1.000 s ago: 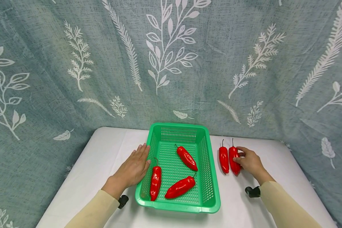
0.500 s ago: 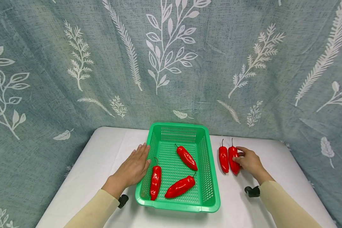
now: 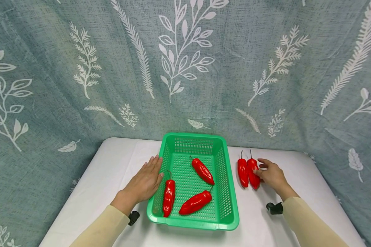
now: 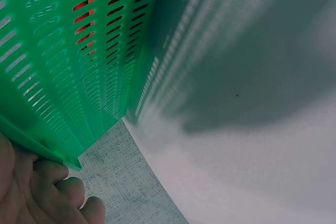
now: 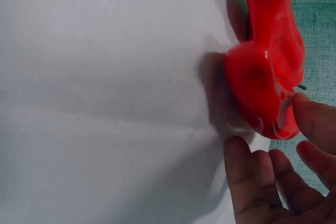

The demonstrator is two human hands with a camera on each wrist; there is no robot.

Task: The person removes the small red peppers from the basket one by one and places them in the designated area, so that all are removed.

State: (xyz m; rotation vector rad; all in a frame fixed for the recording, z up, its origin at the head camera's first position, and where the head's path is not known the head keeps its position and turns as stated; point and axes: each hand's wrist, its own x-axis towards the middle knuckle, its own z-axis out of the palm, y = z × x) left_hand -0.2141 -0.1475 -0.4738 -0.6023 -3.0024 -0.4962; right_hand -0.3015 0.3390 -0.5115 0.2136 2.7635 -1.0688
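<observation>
The fingers (image 5: 239,177) of the right hand (image 3: 271,174) are loosely bent and spread, gripping nothing; the thumb touches the near side of the right-hand red chili pepper (image 3: 253,173), while the other fingertips stand just clear of it. That pepper lies lengthwise on the bench (image 3: 111,175), its thin stem toward the back, close beside the left-hand red chili pepper (image 3: 242,172), which points the same way.

The left hand (image 3: 148,178) is flat and unclenched, its fingers straight and together, resting against the left rim of the green slotted plastic basket (image 3: 197,224). Inside are three more: a red chili pepper by the left wall (image 3: 169,198), a slanting red chili pepper toward the back right (image 3: 203,171) and a red chili pepper near the front (image 3: 195,202), its stem toward the right wall.

Cream sleeves (image 3: 102,228) cover both forearms, with a small black device (image 3: 274,208) at each wrist. Behind the white-covered bench hangs a grey-green curtain (image 3: 117,79) printed with white leaves and sprigs.
</observation>
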